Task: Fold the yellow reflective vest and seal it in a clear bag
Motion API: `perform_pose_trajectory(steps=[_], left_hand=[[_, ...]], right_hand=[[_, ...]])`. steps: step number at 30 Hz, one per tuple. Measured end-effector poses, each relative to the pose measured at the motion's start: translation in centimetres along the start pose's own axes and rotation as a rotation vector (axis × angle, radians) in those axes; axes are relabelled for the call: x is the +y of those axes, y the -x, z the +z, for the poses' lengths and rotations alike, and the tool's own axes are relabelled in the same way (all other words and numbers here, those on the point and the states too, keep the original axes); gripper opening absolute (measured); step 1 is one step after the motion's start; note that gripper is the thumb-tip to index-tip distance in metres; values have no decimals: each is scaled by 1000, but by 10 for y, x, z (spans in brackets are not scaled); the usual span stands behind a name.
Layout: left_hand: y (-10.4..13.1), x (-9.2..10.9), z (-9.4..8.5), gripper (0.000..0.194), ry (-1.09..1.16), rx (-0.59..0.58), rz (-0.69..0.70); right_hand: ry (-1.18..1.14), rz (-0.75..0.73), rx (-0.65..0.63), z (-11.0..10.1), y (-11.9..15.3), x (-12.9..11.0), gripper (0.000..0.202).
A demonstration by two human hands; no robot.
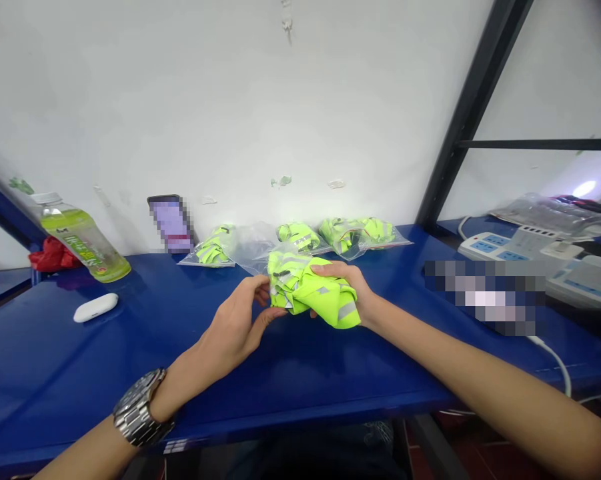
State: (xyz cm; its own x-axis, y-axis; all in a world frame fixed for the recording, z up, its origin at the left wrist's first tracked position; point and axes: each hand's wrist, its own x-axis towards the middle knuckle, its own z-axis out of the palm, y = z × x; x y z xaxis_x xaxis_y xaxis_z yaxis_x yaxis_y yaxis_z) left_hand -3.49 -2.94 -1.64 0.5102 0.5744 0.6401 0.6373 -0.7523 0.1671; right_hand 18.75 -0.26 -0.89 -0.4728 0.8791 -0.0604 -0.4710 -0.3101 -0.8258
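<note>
A bundled neon-yellow reflective vest point(313, 290) with grey strips is held just above the blue table, in the middle of the head view. My right hand point(353, 287) grips its right side, thumb on top and fingers mostly hidden underneath. At the left edge, my left hand point(245, 313) has its thumb below and its curled fingers against the fabric. Just behind the bundle lie clear plastic bags with similar yellow bundles: one bag point(214, 247) at left, another bag point(297, 237) in the middle and a bag point(357, 235) at right.
On the left of the blue table point(180, 303) are a leaning green drink bottle point(87, 243), a red crumpled item point(55, 255) and a white earbud case point(96, 307). A phone point(171, 223) leans on the wall. Power strips point(505, 247) and a blurred-out device point(485, 297) with a cable are at right.
</note>
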Motion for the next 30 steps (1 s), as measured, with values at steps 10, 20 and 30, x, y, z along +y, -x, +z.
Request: perform_pose_trajectory(steps=[10,20,30], left_hand=[[-16,-20,2,7,-115,0,141],[-14,-8,6,15,81,-84,-63],[-15,19,14,17,56,-65,105]], right_hand=[[-16,25,-93,4,1,9,29],[139,-215,-30,4,-7,19,28],[357,-503,222,5,-9,26,26]])
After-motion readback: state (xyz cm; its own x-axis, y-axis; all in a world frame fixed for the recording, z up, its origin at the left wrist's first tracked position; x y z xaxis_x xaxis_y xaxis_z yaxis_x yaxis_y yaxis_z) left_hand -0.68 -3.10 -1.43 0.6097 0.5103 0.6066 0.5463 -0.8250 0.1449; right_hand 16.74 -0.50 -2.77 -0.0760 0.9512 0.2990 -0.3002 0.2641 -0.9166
